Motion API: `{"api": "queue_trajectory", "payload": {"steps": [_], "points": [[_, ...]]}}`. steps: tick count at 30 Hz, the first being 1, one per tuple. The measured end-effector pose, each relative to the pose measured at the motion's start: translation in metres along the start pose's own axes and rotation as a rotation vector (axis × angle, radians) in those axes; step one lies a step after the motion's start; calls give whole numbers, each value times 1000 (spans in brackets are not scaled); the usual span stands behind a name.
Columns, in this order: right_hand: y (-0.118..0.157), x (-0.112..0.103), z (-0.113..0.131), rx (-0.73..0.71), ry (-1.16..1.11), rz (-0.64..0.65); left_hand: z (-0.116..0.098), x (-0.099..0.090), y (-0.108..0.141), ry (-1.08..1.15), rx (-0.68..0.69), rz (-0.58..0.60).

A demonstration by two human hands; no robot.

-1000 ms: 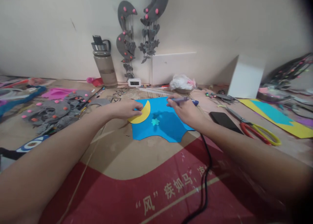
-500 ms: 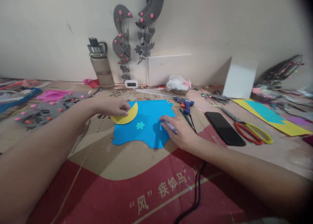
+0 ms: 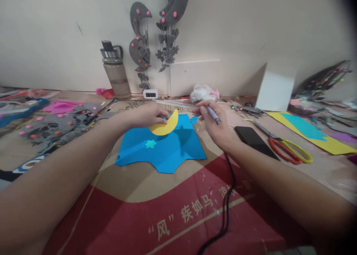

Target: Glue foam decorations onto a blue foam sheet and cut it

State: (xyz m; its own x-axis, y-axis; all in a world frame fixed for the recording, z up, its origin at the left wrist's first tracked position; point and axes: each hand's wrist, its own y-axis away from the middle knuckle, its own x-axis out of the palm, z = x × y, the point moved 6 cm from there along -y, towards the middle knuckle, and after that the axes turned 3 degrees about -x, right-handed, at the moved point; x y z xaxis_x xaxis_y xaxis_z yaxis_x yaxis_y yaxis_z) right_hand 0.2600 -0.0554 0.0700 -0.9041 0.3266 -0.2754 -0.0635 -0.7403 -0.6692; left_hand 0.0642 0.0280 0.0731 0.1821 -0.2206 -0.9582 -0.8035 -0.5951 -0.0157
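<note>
Pinched in my left hand (image 3: pixel 152 116) is a yellow crescent (image 3: pixel 167 126), held over the upper part of a blue sheet (image 3: pixel 170 151) with a scalloped lower edge. A small turquoise flower shape (image 3: pixel 150 144) lies on the sheet's left half. My right hand (image 3: pixel 213 123) is raised past the sheet's upper right corner, its fingers wrapped round a greyish-purple pen (image 3: pixel 214 115). A small blue scrap (image 3: pixel 194 119) lies beside that corner.
Right of my right hand are a black phone (image 3: pixel 255 140) and scissors (image 3: pixel 284 145) with red and yellow handles. A bottle (image 3: pixel 116 74), small clock (image 3: pixel 150 94) and plastic bag (image 3: pixel 205 94) stand behind. Grey felt pieces (image 3: pixel 60 125) lie left; a black cable (image 3: pixel 229 195) crosses the cardboard.
My left hand has moved right with the yellow crescent. My right hand has lifted away from the blue sheet, up and to the right, with the pen. The sheet has shifted and turned.
</note>
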Motion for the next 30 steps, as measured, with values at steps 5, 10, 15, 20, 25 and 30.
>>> {"api": "queue_trajectory", "payload": {"steps": [5,10,15,20,25,30], "points": [[10,6,-25,29,18,8,-10,29,-19,35,-60,34],[24,15,-44,76,29,43,-12,48,-19,27,-40,21],[28,19,-34,17,120,87,-9,31,-10,-3,-35,-175],[34,31,-12,-184,296,321,-16,25,14,-13,7,-213],[43,43,-17,-295,509,550,-33,52,36,-117,134,-108],[36,26,-28,-78,330,345,-37,65,40,-133,151,-122]]}}
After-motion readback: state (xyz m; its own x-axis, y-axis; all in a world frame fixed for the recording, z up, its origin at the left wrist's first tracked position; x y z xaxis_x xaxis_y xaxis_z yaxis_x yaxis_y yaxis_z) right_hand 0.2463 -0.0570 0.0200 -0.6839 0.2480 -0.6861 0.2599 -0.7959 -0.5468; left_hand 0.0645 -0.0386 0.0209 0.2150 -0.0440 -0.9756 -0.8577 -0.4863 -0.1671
